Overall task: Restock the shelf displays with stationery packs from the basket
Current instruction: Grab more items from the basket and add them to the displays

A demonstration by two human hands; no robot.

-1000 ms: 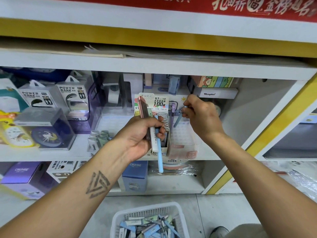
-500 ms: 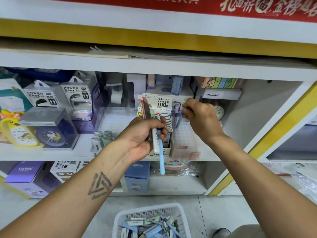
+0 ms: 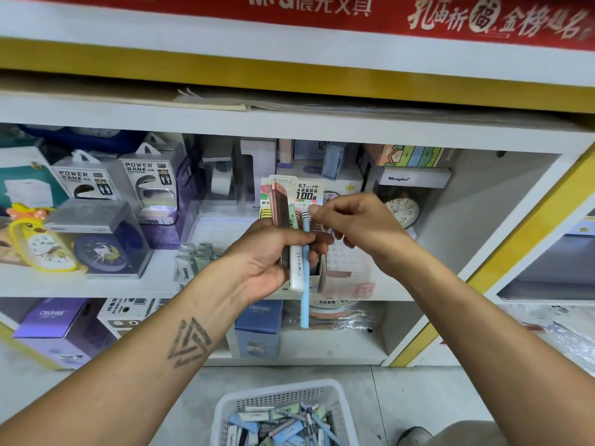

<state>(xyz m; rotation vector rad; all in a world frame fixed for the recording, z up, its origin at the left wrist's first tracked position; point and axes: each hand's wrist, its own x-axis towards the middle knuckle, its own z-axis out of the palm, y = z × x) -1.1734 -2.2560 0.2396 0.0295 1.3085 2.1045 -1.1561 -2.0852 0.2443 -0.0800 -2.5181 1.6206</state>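
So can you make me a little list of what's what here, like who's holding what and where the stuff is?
left hand: grips a bunch of stationery packs and a blue pencil
right hand: pinches the blue pencil's top end
display box: on the middle shelf, behind the hands
basket: white, on the floor below, holds more packs

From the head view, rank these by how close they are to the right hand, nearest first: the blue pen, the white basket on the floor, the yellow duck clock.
1. Blue pen: held in the left hand, its top right beside the right hand.
2. Yellow duck clock: far left on the same shelf.
3. White basket: on the floor below; too close to call against the clock.
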